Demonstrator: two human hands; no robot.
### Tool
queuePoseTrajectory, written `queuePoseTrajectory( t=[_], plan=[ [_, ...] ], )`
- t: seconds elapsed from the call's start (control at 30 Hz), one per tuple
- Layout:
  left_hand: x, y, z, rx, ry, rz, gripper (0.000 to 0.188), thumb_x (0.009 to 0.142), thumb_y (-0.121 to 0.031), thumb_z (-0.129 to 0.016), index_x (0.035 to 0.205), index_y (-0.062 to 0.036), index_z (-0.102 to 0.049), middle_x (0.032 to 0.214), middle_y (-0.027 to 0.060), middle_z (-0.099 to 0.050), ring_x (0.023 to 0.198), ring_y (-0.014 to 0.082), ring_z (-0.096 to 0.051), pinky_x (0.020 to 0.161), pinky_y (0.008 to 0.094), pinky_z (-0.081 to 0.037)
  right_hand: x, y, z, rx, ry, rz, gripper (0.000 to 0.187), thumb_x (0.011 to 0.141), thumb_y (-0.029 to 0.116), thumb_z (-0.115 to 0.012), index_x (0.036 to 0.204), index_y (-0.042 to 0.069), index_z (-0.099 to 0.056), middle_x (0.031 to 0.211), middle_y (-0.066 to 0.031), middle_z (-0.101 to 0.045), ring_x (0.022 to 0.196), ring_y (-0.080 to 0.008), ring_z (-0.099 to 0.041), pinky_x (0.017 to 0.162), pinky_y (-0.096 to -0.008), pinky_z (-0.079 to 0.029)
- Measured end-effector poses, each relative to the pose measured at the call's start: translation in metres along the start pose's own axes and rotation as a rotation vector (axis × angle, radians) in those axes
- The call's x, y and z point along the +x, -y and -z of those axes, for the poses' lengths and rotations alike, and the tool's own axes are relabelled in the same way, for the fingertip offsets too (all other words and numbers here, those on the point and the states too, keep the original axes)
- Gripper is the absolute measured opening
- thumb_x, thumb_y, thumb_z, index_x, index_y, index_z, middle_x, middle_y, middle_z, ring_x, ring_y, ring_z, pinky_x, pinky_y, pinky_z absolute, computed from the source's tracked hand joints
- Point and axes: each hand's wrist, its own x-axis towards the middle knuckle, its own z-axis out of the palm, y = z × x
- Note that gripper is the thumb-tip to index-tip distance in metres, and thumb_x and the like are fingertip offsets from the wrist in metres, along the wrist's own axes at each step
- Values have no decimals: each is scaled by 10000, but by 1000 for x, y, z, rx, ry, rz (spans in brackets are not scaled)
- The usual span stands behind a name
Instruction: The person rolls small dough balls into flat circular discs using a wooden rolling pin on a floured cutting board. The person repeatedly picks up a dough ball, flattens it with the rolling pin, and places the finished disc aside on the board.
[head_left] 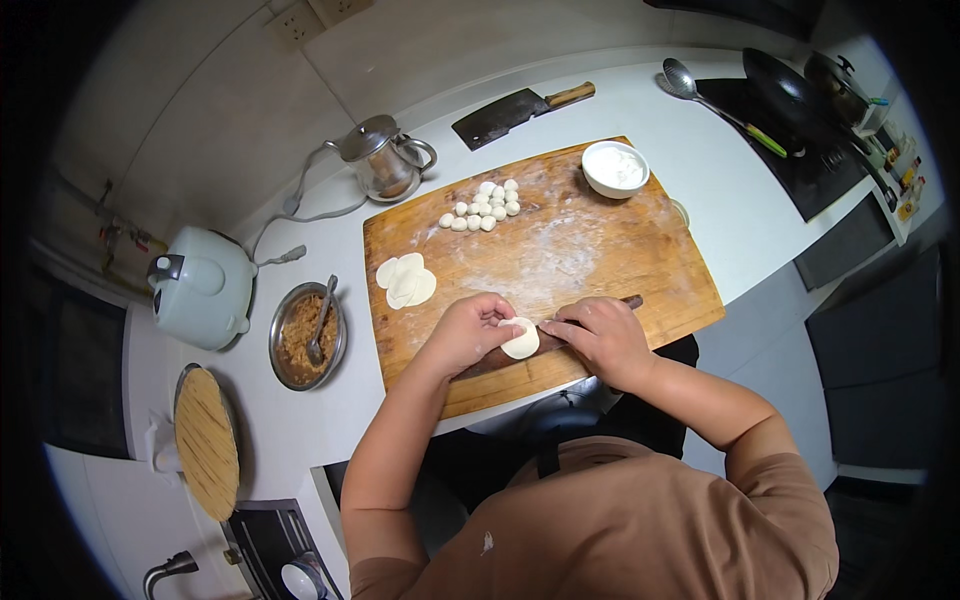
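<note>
With three or so rolled wrappers (406,281) stacked near the cutting board's (640,290) left edge and about a dozen dough balls (484,207) waiting toward its far edge, your left hand (462,333) pinches the dough disc (520,339) at the near edge while your right hand (603,340) presses flat on the rolling pin (500,358).

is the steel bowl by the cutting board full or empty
Partly full: the round steel bowl holds brown minced filling across its bottom, with a metal spoon resting in it.

Dough balls (484,207) behind wrappers (406,281) on board (600,250); filling bowl (306,336) left.
</note>
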Motion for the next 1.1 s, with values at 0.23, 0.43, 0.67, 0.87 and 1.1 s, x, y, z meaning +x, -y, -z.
queuePoseTrajectory(
  t=[0.23,0.43,0.67,0.87,1.1],
  plan=[
    [5,-17,-13,-375,-178,-172,286,866,73,-674,1118,-8,-566,946,57,-663,847,117,-665,743,232,-553,-8,-9,6,31,121,-44,337,844,120,-592,1171,165,-663,1082,-27,-648,991,-259,-610,830,-398,-481],
    [-27,17,4,210,-282,-17,302,912,-54,-649,1204,-12,-582,910,89,-663,795,145,-662,681,283,-533,-11,-7,18,136,218,24,348,845,128,-610,1188,149,-658,1086,-35,-652,1002,-260,-606,843,-401,-482],
    [-81,24,-8,892,-472,-302,416,932,-169,-609,1313,-16,-547,1280,166,-605,1216,322,-562,1036,449,-426,4,-16,13,100,168,-1,376,821,165,-691,1193,128,-654,1076,-48,-657,980,-269,-605,821,-407,-486],
    [-63,43,-14,1180,-570,-207,646,931,-246,-604,1496,-42,-365,1561,171,-352,1458,316,-313,1199,529,-188,55,-38,-14,122,301,89,399,898,283,-629,1247,91,-615,1203,-89,-637,1137,-299,-573,971,-412,-450],
    [-26,32,20,1209,-681,-163,651,950,-311,-583,1497,-36,-363,1578,176,-320,1457,328,-311,1200,496,-210,86,-65,-44,-37,332,40,591,968,424,-501,1438,67,-459,1501,-169,-435,1385,-380,-395,1144,-457,-337]
  ],
)
